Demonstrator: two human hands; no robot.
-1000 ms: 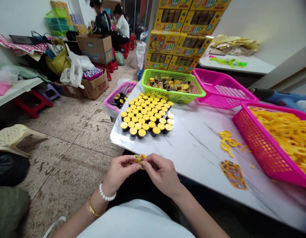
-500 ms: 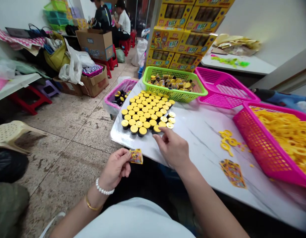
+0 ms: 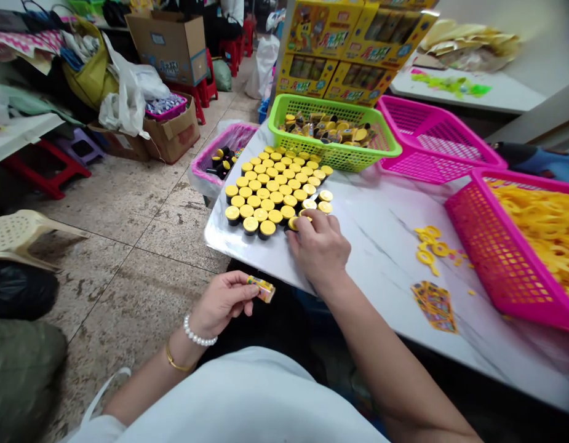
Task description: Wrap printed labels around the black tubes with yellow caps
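Between the thumb and fingers of my left hand point(image 3: 226, 299) is a small yellow printed label sleeve point(image 3: 264, 289), held just off the near edge of the table. My right hand point(image 3: 320, 246) has its fingers curled around a yellow-capped black tub point(image 3: 293, 223) at the near right of a group; the hand hides part of that tub. Several more yellow-capped black tubs point(image 3: 264, 205) stand upright, packed close together on the white marbled table point(image 3: 371, 227). A small stack of printed label sleeves point(image 3: 434, 306) lies flat to the right of my right forearm.
A green basket point(image 3: 334, 151) of wrapped pieces sits behind the tubs, beside a pink basket point(image 3: 443, 144). Another pink basket point(image 3: 487, 246) holds yellow ring-shaped parts point(image 3: 542, 227); a few loose yellow rings point(image 3: 429, 246) lie near it. Stacked yellow boxes point(image 3: 337, 52) stand behind.
My right hand has closed around a tub at the group's near right corner. The label sleeve in my left hand has turned and moved slightly right. The view has tipped downward.
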